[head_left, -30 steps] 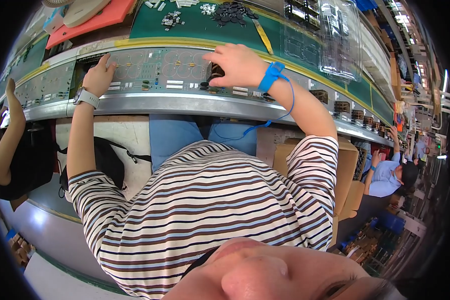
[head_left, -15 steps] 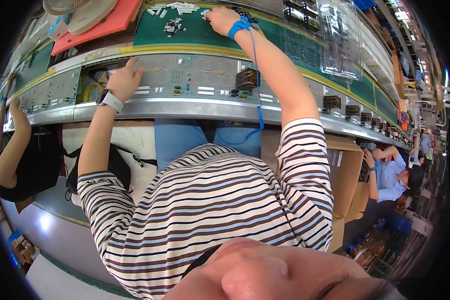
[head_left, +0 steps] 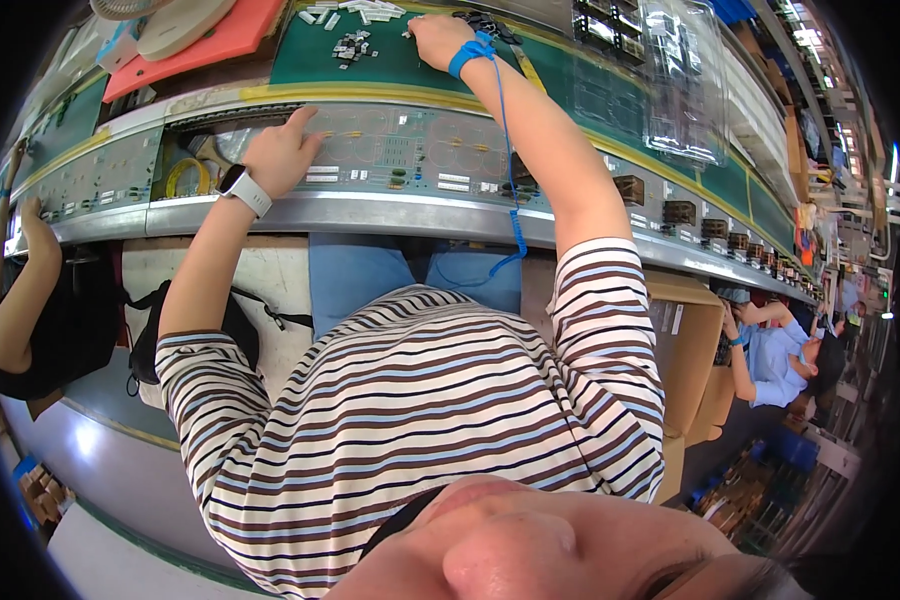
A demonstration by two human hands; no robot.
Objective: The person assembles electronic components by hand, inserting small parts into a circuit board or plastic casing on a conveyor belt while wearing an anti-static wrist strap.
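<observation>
My left hand point(head_left: 278, 158) rests at the left end of a grey circuit board point(head_left: 370, 150), thumb and index finger apart, holding nothing I can see. White connectors and small green and yellow parts stand on that board. Beyond it, my right hand point(head_left: 442, 42), with a blue wrist strap point(head_left: 472, 54), reaches over a green mat point(head_left: 310, 80). Its fingertips are pinched together; whatever is between them is too small to make out. Left of these fingers lie a pile of small black-and-white parts point(head_left: 352, 48) and loose white connectors point(head_left: 370, 10). Black parts point(head_left: 490, 25) lie just beyond the hand.
A metal rail point(head_left: 370, 212) runs along the near edge. Yellow tape rolls point(head_left: 185, 178) sit in the gap left of the board. Clear plastic trays point(head_left: 682, 90) stand at the right, above boards with dark block components point(head_left: 680, 212). Co-workers point(head_left: 775, 350) sit at both sides.
The circuit board has slid to the right, and my left hand has moved right along with it. My right hand has shifted slightly left over the mat.
</observation>
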